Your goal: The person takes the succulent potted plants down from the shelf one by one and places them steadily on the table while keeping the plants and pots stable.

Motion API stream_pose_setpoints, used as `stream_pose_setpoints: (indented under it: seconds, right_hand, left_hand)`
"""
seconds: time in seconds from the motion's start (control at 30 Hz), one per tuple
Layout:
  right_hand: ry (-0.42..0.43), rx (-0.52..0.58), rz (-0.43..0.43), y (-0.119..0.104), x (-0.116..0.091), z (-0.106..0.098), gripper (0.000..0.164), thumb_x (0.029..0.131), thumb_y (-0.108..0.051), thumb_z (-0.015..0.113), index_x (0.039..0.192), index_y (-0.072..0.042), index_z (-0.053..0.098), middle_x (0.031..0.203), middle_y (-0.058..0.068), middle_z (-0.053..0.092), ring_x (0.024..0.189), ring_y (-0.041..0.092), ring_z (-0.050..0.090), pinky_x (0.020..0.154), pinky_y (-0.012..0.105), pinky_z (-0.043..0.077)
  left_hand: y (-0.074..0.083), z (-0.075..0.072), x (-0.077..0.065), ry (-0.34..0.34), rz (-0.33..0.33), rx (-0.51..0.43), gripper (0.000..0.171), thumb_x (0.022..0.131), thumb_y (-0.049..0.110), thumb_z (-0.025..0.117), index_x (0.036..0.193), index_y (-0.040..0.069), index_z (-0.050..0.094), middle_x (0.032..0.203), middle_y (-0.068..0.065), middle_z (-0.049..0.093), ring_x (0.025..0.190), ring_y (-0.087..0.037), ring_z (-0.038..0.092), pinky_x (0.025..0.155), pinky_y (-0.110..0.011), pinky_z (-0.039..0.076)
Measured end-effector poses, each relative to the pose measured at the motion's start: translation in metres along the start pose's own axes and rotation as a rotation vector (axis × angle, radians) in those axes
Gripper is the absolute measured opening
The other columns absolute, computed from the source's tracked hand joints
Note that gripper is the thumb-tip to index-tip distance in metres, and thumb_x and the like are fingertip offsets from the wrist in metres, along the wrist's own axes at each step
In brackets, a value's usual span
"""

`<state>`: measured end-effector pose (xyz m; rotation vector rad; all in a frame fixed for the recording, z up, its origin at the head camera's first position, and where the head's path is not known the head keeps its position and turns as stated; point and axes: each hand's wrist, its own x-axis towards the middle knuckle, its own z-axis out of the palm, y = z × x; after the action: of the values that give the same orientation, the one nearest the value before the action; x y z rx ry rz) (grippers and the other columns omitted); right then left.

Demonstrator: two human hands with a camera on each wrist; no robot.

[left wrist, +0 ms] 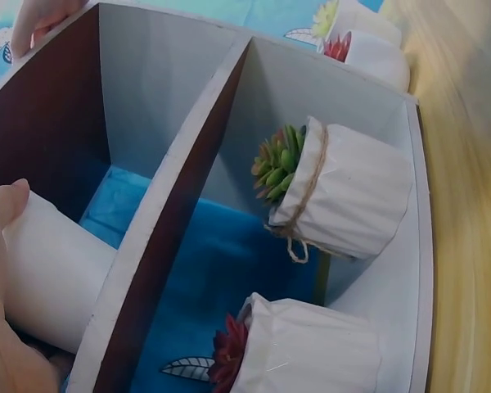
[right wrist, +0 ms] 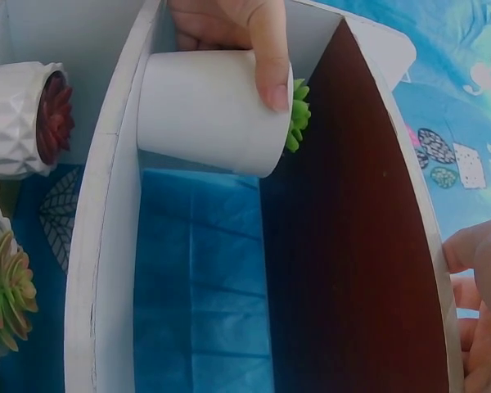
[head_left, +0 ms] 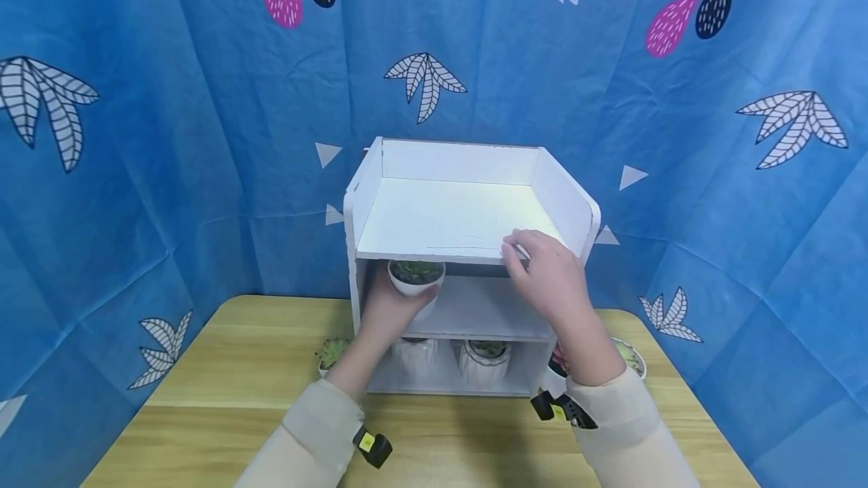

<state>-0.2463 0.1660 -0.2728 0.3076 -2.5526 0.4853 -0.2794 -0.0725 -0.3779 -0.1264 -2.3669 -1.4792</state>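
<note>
A white shelf unit [head_left: 454, 209] stands on the table. My left hand [head_left: 396, 303] grips a smooth white pot [right wrist: 209, 110] holding a green succulent [head_left: 417, 271], at the left end of the middle level. The pot's base is at the middle board [left wrist: 159, 205]; whether its full weight rests there I cannot tell. My right hand [head_left: 549, 273] rests on the front edge of the top board near its right end, fingers loosely bent; no fingers show beneath the board in the right wrist view. On the lowest level sit a ridged pot with a red succulent [right wrist: 56, 119] and a twine-tied pot [left wrist: 344, 188] with a green one.
On the wooden table [head_left: 271, 367], a potted succulent [head_left: 331, 355] stands left of the unit. Right of it are a pot with a pale green plant [head_left: 631, 358] and a pot with a red plant [left wrist: 376, 61]. A patterned blue cloth [head_left: 271, 134] hangs behind.
</note>
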Motion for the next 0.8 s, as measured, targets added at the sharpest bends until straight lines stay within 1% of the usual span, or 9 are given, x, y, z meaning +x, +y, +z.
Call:
stream_pose_setpoints:
  seconds: [0.13,0.3,0.47,0.7,0.8]
  right_hand:
    - [-0.002,0.002,-0.001,0.0,0.0,-0.001,0.038,0.102,-0.039,0.051,0.123,-0.013,0.069,0.13,0.011,0.066,0.125,0.032,0.058,0.1,0.054,0.048]
    - [0.0,0.002,-0.003,0.0,0.0,-0.001,0.039,0.102,-0.038,0.051,0.124,-0.012,0.069,0.131,0.011,0.065,0.125,0.032,0.058,0.1,0.054,0.048]
    - [0.005,0.001,-0.01,0.001,0.001,0.0,0.038,0.101,-0.038,0.052,0.123,-0.012,0.07,0.13,0.011,0.066,0.125,0.032,0.058,0.101,0.053,0.048]
    - [0.002,0.004,-0.01,0.002,0.0,0.001,0.038,0.102,-0.038,0.052,0.124,-0.012,0.069,0.131,0.011,0.066,0.125,0.032,0.058,0.101,0.054,0.048]
    - [0.0,0.01,-0.008,0.002,0.0,0.001,0.038,0.102,-0.037,0.052,0.124,-0.013,0.069,0.131,0.011,0.065,0.125,0.032,0.058,0.101,0.054,0.047]
  left_hand:
    - [0.002,-0.002,-0.005,0.002,-0.001,0.002,0.104,0.077,0.047,0.083,0.154,0.008,0.024,0.148,-0.016,0.043,0.137,-0.033,0.044,0.112,-0.05,0.036]
    - [0.006,-0.005,-0.012,-0.006,-0.033,-0.027,0.103,0.077,0.048,0.083,0.154,0.009,0.026,0.147,-0.015,0.044,0.136,-0.034,0.045,0.11,-0.053,0.038]
    - [0.008,-0.009,-0.021,-0.01,-0.057,-0.068,0.106,0.074,0.051,0.085,0.154,0.011,0.027,0.146,-0.013,0.045,0.135,-0.033,0.046,0.11,-0.054,0.038]
    - [0.01,-0.014,-0.033,-0.023,-0.06,-0.123,0.104,0.073,0.047,0.087,0.151,0.009,0.03,0.141,-0.013,0.049,0.131,-0.032,0.05,0.106,-0.053,0.043]
    - [0.011,-0.017,-0.038,-0.022,-0.073,-0.121,0.104,0.072,0.049,0.087,0.15,0.007,0.032,0.14,-0.014,0.05,0.13,-0.033,0.05,0.104,-0.054,0.044]
